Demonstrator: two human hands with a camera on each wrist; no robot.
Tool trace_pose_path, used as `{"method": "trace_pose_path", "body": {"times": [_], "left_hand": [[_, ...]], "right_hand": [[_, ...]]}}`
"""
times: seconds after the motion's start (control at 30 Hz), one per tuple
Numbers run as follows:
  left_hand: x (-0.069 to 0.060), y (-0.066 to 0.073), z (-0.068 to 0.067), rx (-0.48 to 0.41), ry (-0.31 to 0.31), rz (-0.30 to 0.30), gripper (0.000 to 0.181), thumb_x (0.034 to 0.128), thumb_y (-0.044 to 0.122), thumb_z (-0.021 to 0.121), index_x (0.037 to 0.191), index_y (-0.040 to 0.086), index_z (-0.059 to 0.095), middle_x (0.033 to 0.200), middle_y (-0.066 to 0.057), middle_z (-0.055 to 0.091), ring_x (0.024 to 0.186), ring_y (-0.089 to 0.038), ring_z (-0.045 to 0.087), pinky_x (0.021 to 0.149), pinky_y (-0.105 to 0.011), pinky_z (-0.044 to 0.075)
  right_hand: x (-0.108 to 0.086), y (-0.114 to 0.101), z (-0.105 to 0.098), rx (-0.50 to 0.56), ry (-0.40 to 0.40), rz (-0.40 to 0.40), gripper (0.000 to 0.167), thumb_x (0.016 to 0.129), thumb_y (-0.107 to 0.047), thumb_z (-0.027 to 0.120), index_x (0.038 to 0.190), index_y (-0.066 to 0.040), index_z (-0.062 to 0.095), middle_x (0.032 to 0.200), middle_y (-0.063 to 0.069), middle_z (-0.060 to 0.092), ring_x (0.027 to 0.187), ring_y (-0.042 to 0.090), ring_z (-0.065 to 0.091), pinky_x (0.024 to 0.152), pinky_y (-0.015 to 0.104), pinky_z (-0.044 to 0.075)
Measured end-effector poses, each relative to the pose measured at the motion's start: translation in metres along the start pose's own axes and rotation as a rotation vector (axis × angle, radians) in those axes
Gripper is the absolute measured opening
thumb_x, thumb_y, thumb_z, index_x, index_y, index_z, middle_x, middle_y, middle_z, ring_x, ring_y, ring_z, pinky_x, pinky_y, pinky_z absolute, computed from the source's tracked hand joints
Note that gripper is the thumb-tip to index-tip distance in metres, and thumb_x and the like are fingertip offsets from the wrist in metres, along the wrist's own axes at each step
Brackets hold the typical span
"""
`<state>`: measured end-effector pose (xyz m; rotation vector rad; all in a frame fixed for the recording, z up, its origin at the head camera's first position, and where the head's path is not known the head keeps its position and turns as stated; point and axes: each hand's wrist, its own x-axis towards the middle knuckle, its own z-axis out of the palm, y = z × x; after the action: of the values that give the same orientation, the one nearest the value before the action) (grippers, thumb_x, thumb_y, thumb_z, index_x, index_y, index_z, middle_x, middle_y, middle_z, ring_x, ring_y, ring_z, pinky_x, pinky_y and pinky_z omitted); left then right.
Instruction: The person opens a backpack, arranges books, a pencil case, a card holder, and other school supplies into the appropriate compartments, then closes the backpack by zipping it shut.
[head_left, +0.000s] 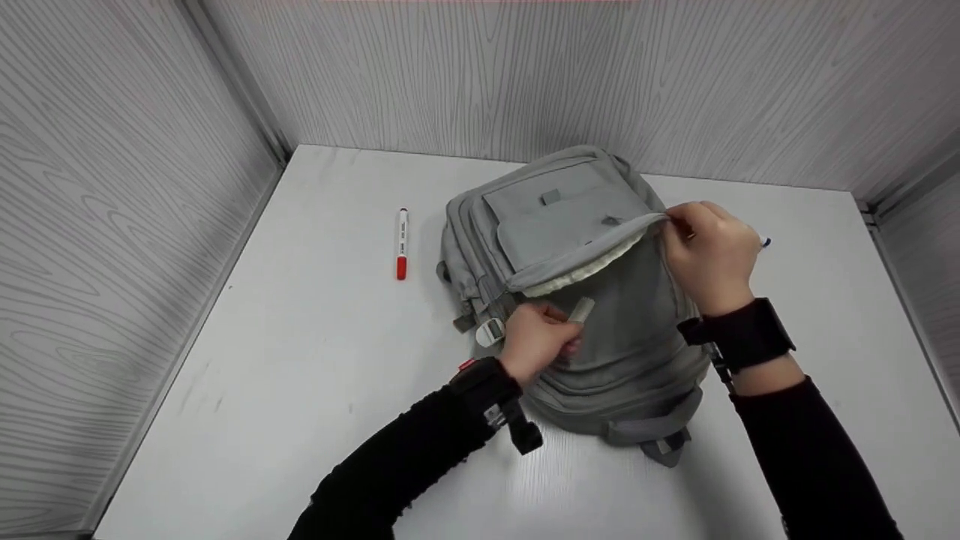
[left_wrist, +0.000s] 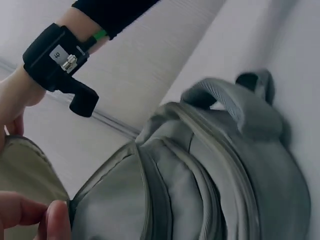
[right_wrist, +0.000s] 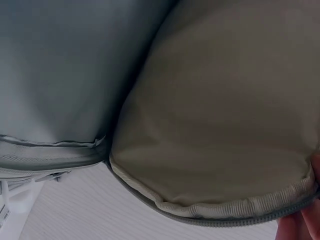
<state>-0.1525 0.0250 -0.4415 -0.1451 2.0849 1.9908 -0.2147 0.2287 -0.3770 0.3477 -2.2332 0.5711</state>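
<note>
A grey backpack lies on the white table, its front pocket unzipped. My right hand pinches the edge of the pocket's flap at the right and holds it up. The flap's pale lining and zipped edge fill much of the right wrist view. My left hand is over the pocket opening and pinches a small pale, stick-like piece; its kind is unclear. In the left wrist view, the left thumb and fingertips are beside the flap, and the piece cannot be made out.
A white marker with a red cap lies left of the backpack. A blue tip shows behind my right hand. A round white item is by the backpack's left side. Grey wood-grain panels enclose the table.
</note>
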Motion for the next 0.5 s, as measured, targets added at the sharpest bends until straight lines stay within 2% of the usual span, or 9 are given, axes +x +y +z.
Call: {"method": "trace_pose_path", "body": {"times": [0.1,0.2,0.3,0.37,0.43,0.5], "left_hand": [[0.011,0.001,0.018,-0.139,0.116,-0.070,0.005,0.0799,-0.001,0.067,0.078,0.002,0.063,0.067,-0.012,0.071,0.054,-0.007,0.064,0.061,-0.027,0.060],[0.021,0.000,0.030,-0.238,0.207,-0.092,0.017,0.0809,-0.001,0.066,0.071,0.009,0.057,0.062,-0.001,0.063,0.056,-0.009,0.061,0.061,-0.026,0.056],[0.030,0.000,0.038,-0.305,0.280,-0.095,0.010,0.0830,0.002,0.069,0.086,0.008,0.062,0.071,-0.002,0.065,0.061,-0.014,0.061,0.063,-0.027,0.053],[0.034,0.001,0.043,-0.274,0.321,-0.098,0.024,0.0846,0.007,0.071,0.106,0.008,0.061,0.086,-0.005,0.066,0.069,-0.016,0.061,0.068,-0.027,0.053],[0.037,0.001,0.048,-0.224,0.359,-0.111,0.046,0.0856,0.012,0.072,0.128,0.011,0.056,0.110,-0.005,0.067,0.087,-0.015,0.064,0.082,-0.028,0.054],[0.039,0.001,0.052,-0.175,0.381,-0.119,0.053,0.0874,0.017,0.071,0.136,0.013,0.052,0.125,-0.005,0.063,0.101,-0.015,0.062,0.092,-0.029,0.052]], "right_hand": [[0.000,-0.003,-0.001,0.007,0.011,-0.004,0.012,0.084,-0.002,0.061,0.081,0.003,0.072,0.072,0.019,0.069,0.060,0.033,0.063,0.055,0.046,0.046],[-0.002,-0.006,-0.002,0.024,0.020,-0.003,0.012,0.084,-0.001,0.061,0.081,0.003,0.072,0.071,0.019,0.069,0.059,0.033,0.062,0.055,0.047,0.046],[-0.005,-0.008,-0.004,0.045,0.031,0.006,0.012,0.083,0.000,0.061,0.081,0.002,0.073,0.071,0.019,0.069,0.059,0.033,0.063,0.056,0.047,0.046],[-0.007,-0.009,-0.005,0.048,0.034,0.005,0.011,0.082,0.000,0.062,0.080,0.001,0.073,0.071,0.018,0.069,0.060,0.033,0.063,0.056,0.046,0.046],[-0.007,-0.009,-0.006,0.049,0.037,0.007,0.010,0.082,0.000,0.063,0.080,0.001,0.073,0.072,0.018,0.070,0.061,0.032,0.065,0.056,0.047,0.047],[-0.008,-0.009,-0.006,0.044,0.036,0.006,0.010,0.081,0.001,0.063,0.081,0.001,0.073,0.073,0.018,0.071,0.061,0.032,0.065,0.056,0.047,0.048]]}}
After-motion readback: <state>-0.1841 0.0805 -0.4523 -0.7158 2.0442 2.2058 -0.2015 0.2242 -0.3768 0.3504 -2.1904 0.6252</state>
